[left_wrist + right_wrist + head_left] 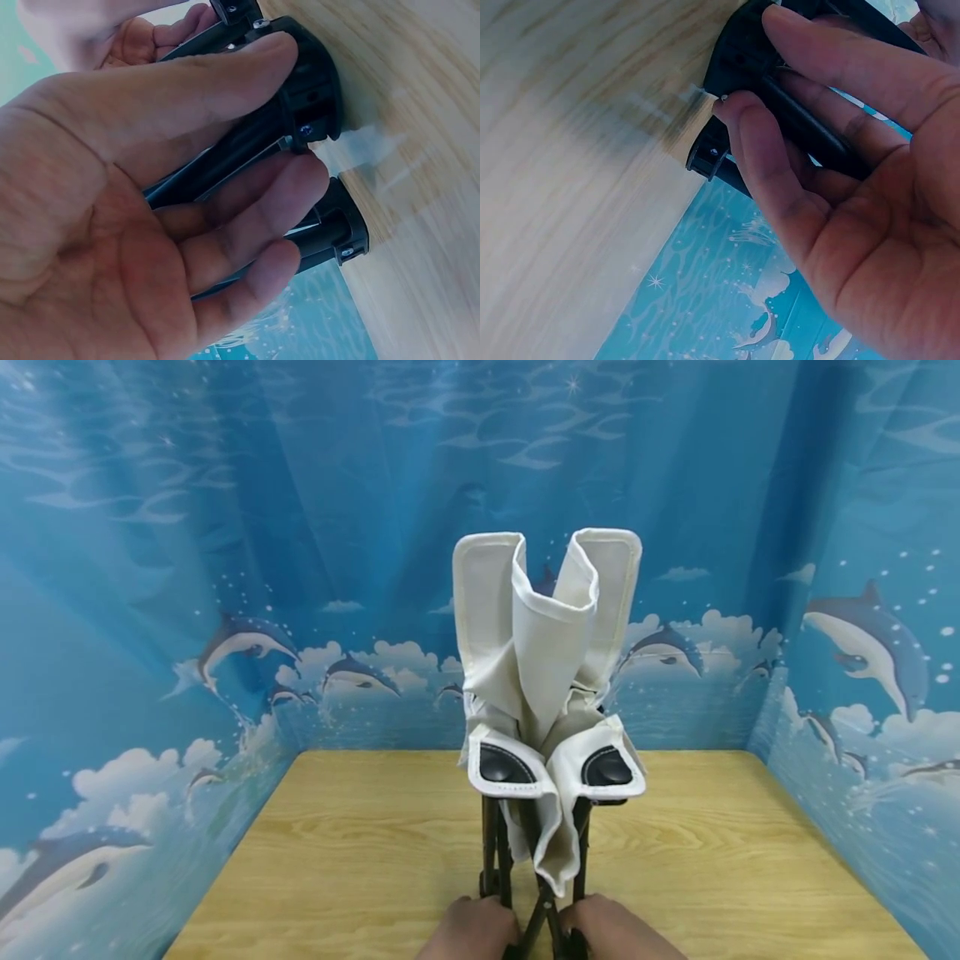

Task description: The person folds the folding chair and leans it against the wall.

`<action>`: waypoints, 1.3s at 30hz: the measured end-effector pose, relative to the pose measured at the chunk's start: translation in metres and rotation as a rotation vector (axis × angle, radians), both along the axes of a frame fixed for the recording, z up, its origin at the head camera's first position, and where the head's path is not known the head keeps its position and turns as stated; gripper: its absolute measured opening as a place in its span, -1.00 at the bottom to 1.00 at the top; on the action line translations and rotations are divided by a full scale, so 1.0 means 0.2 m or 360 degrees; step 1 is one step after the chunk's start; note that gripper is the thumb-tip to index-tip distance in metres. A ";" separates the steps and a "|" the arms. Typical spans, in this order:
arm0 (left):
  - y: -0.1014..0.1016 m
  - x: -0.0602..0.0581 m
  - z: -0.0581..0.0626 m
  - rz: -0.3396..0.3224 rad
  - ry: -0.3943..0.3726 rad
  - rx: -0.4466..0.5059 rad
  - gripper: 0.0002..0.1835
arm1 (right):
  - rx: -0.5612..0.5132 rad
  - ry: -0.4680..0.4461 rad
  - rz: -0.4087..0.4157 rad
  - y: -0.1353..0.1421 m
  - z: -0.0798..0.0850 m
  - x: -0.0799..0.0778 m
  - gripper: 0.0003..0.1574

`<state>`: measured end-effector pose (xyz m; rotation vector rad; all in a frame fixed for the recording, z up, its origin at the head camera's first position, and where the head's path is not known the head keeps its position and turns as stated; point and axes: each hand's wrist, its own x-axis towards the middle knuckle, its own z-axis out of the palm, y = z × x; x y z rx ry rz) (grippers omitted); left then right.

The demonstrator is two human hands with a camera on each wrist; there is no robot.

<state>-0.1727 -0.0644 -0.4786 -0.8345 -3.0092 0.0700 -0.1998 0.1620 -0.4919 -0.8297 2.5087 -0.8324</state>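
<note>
A folding chair with white fabric [551, 668] and black tube legs [491, 847] stands folded and upright on the wooden table, its cloth bunched inward. Black patches [606, 767] mark the fabric's lower corners. Low down, my left hand [476, 931] grips a leg on the left side, thumb and fingers around its black plastic foot [315, 86]. On the other side my right hand [611, 931] pinches a matching foot [739, 64] between thumb and fingers. A second foot [349, 229] sits just beyond the left fingertips, and another [707, 154] lies past the right ones.
The wood-grain table [360, 860] reaches out to both sides and behind the chair. Blue sheets printed with dolphins and clouds [360, 527] rise along its back, left and right edges.
</note>
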 end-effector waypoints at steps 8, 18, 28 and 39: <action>-0.01 -0.01 -0.03 -0.0045 0.0192 0.0060 -0.80 | -0.0005 0.0061 -0.0025 -0.01 0.03 0.03 -0.86; -0.02 -0.02 -0.03 -0.0081 0.0215 0.0118 -0.73 | -0.0068 0.0037 -0.0026 -0.01 0.05 0.04 -0.86; -0.01 -0.04 0.01 -0.0031 0.0078 0.0127 -0.72 | -0.0150 0.0064 0.0006 -0.01 0.05 0.04 -0.82; 0.01 -0.03 0.03 -0.0041 -0.0008 0.0136 -0.71 | -0.0190 -0.0032 -0.0013 0.00 0.05 0.03 -0.86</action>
